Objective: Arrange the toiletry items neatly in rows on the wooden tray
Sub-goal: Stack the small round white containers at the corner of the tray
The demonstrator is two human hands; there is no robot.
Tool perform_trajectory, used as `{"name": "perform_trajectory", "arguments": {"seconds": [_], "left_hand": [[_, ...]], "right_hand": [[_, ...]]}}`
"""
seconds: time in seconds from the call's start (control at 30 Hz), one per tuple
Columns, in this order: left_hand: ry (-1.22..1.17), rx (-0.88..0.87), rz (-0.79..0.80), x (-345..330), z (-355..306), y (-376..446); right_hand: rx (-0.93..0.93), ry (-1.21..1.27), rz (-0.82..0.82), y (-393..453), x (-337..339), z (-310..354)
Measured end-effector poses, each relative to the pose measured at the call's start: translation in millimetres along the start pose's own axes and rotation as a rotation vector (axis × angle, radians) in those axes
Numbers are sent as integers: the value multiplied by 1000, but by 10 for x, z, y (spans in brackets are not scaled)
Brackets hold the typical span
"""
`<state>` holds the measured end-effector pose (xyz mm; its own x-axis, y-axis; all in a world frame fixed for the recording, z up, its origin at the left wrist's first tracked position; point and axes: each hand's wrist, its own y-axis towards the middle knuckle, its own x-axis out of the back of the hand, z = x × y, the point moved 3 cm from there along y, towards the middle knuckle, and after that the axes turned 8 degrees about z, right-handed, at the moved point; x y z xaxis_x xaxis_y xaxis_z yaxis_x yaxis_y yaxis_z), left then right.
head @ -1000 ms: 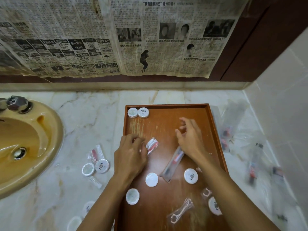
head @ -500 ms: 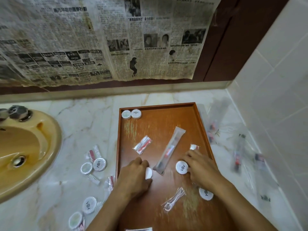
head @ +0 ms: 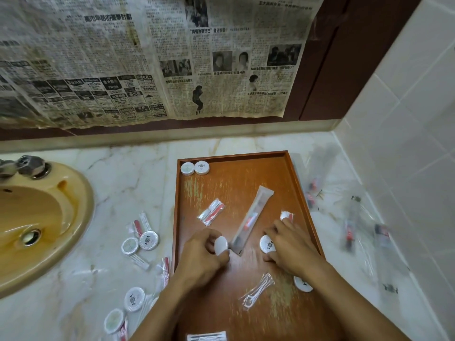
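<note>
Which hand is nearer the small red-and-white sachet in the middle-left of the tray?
Left. The left hand, gripping a round white soap, sits just below the red-and-white sachet. The right hand is across the toothbrush packet, farther away.

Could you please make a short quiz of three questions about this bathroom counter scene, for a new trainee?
1. True or false: two round soap packs sit side by side in the far left corner of the wooden tray.
2. What does the left hand hold? A) a wrapped toothbrush B) a round white soap pack C) a floss pick packet
3. Fill in: the long wrapped toothbrush lies on the tray between the two ____.

Key
1. True.
2. B: its fingers curl round the white soap pack.
3. Hands: the right hand grips another round soap pack on the other side.
</note>
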<state>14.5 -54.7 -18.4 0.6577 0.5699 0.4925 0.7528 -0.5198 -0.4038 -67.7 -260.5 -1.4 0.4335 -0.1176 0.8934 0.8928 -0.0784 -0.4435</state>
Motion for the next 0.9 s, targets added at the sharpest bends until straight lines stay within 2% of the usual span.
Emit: {"name": "perform_trajectory", "arguments": {"seconds": [0.17,0.23,0.37,0.57,0.73,0.9], "left_hand": [[-550,102,-2,17,-98,-39],[-692,127,-7,30,-127,-55],[-820,156,15,19,-98,-45],[-920,156,-13,49,-95,-37],[-955,185,-51,76,-112,-4],[-971,216,-65,127,-103,72]], "right_hand": [[-51,-18,25,-2,41,61],[-49,-11,33,-2,72,79],[-47,18,13,1,121,110],[-73,191,-21,23,150,93],[-54,758,-73,101,166,83],[-38,1369,18,284,246,223]]}}
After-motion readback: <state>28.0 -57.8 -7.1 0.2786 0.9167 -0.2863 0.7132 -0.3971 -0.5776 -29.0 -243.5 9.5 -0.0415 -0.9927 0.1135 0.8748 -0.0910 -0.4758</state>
